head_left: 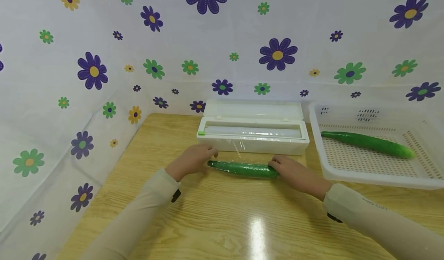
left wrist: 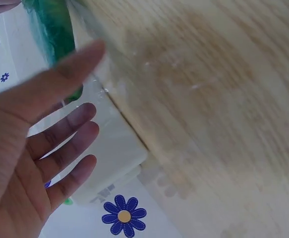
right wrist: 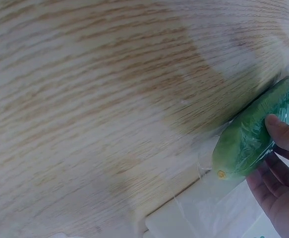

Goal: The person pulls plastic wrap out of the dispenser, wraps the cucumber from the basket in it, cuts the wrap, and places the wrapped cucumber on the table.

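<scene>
A green cucumber point(head_left: 243, 169) wrapped in shiny cling film lies crosswise on the wooden table, in front of a white cling film dispenser point(head_left: 252, 136). Clear film point(head_left: 239, 150) stretches from the dispenser's front toward the cucumber. My right hand point(head_left: 293, 173) holds the cucumber's right end; the right wrist view has the thumb point(right wrist: 283, 131) on top and the fingers beneath. My left hand point(head_left: 192, 161) is beside the left end, its fingers point(left wrist: 72, 144) loosely bent with nothing between them. Loose film point(right wrist: 201, 163) sticks out past the cucumber's right tip.
To the right stands a white plastic basket point(head_left: 324, 163) with another cucumber point(head_left: 371, 142) inside. The dispenser's lid point(head_left: 253, 109) is raised against the flowered wall sheet point(head_left: 222, 40), and a green slider point(head_left: 201, 133) sits at its left edge.
</scene>
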A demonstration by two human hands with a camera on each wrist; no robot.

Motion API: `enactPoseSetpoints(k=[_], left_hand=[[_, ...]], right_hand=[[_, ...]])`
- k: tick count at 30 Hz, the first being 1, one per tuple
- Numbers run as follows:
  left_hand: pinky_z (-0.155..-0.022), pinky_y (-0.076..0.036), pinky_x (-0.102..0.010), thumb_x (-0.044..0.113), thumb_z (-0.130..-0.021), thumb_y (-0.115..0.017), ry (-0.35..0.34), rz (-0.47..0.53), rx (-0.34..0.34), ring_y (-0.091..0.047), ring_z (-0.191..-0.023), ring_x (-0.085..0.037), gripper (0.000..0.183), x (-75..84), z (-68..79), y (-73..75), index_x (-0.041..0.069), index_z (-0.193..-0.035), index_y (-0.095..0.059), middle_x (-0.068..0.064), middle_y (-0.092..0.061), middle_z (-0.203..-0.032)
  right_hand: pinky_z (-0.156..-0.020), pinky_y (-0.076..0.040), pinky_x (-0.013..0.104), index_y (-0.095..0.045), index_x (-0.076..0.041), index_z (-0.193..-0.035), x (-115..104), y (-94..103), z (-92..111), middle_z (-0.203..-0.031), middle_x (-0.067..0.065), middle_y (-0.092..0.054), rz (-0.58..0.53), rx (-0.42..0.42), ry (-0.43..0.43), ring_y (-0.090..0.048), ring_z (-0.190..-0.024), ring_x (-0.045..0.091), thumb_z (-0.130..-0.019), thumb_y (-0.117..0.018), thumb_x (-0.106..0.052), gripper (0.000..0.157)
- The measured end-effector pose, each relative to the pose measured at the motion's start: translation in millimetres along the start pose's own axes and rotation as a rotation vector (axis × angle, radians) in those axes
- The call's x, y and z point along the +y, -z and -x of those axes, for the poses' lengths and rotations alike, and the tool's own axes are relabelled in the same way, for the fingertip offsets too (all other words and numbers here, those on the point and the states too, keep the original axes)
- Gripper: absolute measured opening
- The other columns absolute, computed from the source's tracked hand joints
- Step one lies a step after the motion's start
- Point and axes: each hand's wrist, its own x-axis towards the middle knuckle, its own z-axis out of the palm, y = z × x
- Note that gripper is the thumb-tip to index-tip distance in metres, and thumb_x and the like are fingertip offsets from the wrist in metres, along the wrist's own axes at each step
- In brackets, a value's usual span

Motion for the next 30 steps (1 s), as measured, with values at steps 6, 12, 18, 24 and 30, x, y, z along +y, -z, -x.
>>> enactPoseSetpoints(k=[6, 12, 18, 24, 30], left_hand=[[-0.07, -0.048, -0.029, 0.027, -0.069, -0.083, 0.043, 0.043, -0.041, -0.05, -0.076, -0.012, 0.039, 0.5, -1.5, -3.7, 0.014, -0.097, -0.06, 0.002, -0.057, -0.09], [-0.061, -0.043, -0.024, 0.017, -0.073, -0.078, -0.009, -0.021, 0.052, -0.044, -0.069, -0.01, 0.021, -1.8, -4.9, -10.9, 0.014, -0.085, -0.062, 0.003, -0.051, -0.081], [-0.06, -0.042, -0.024, 0.013, -0.072, -0.079, -0.146, -0.07, 0.196, -0.042, -0.066, -0.011, 0.022, -1.5, -7.5, -15.5, 0.014, -0.082, -0.059, 0.002, -0.05, -0.077], [-0.065, -0.043, -0.027, 0.004, -0.073, -0.074, -0.177, -0.151, 0.196, -0.045, -0.07, -0.013, 0.028, 4.9, -12.3, -19.4, 0.012, -0.092, -0.056, 0.0, -0.052, -0.083], [-0.071, -0.047, -0.032, 0.003, -0.068, -0.072, -0.14, -0.187, 0.187, -0.051, -0.079, -0.017, 0.04, 9.5, -17.3, -19.9, 0.01, -0.104, -0.053, -0.002, -0.054, -0.091]], right_hand=[[-0.084, -0.053, 0.036, -0.058, 0.002, -0.114, 2, -2.2, 0, -0.108, 0.014, -0.059, -0.003, -0.007, -0.004, -0.06, -0.099, 0.025, -0.076, -0.075, -0.004, 0.042], [-0.084, -0.053, 0.036, -0.058, 0.002, -0.114, 2, -2.6, 0, -0.109, 0.014, -0.059, -0.012, -0.011, -0.001, -0.059, -0.1, 0.026, -0.076, -0.075, -0.005, 0.043], [-0.085, -0.053, 0.036, -0.058, 0.002, -0.115, 2, -3.5, 0, -0.111, 0.015, -0.059, -0.011, -0.017, -0.012, -0.059, -0.102, 0.027, -0.076, -0.075, -0.006, 0.044], [-0.084, -0.053, 0.036, -0.058, 0.003, -0.114, 3, -4.7, 0, -0.109, 0.015, -0.059, -0.005, 0.001, -0.002, -0.06, -0.1, 0.026, -0.075, -0.076, -0.005, 0.044], [-0.083, -0.053, 0.035, -0.059, 0.003, -0.112, 4, -4.2, -1, -0.107, 0.014, -0.058, -0.008, 0.014, 0.016, -0.059, -0.097, 0.026, -0.074, -0.076, -0.005, 0.043]])
